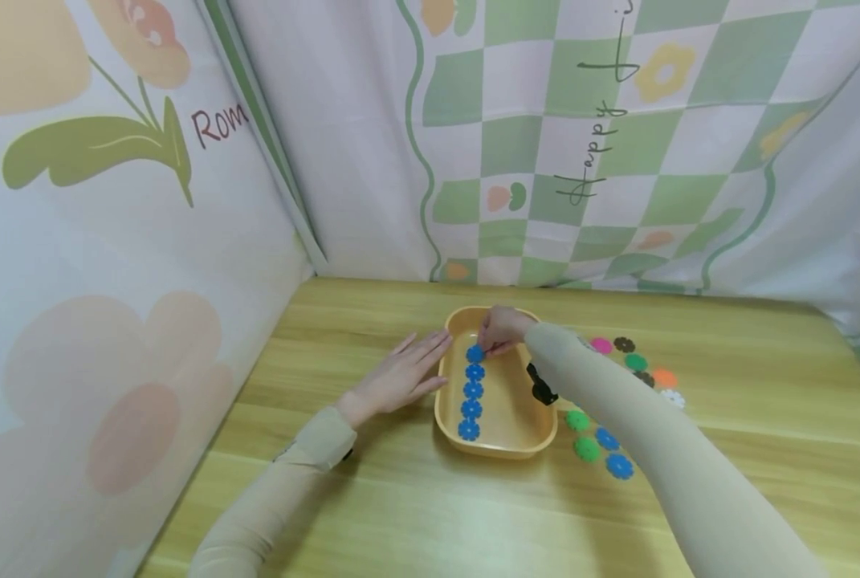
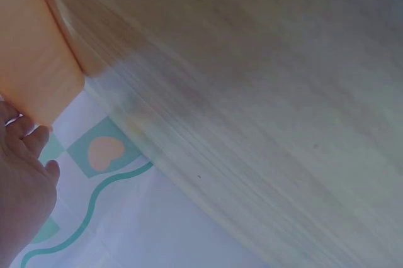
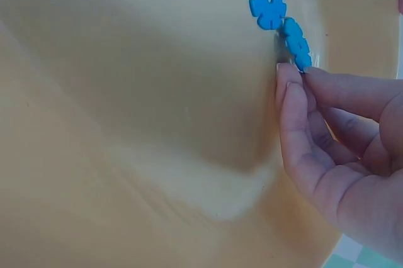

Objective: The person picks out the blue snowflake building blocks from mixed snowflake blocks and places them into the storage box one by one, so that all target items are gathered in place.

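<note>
A table [image 1: 762,377] is showing a yellowish wood-grained top. Behind the table, a white cloth [image 1: 516,144] is hanging, bearing green checks and the lettering "Happy" [image 1: 588,152]. Left of the table, a white panel [image 1: 61,249] is displaying large peach flowers [image 1: 112,393]. Pale light [image 1: 437,514] is reflecting off the table.

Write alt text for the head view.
A right hand pinches the farthest blue disc in a row of five inside an orange tray, while the left hand touches the tray's left side. Loose discs in several colors lie on the wooden table to the tray's right.
</note>
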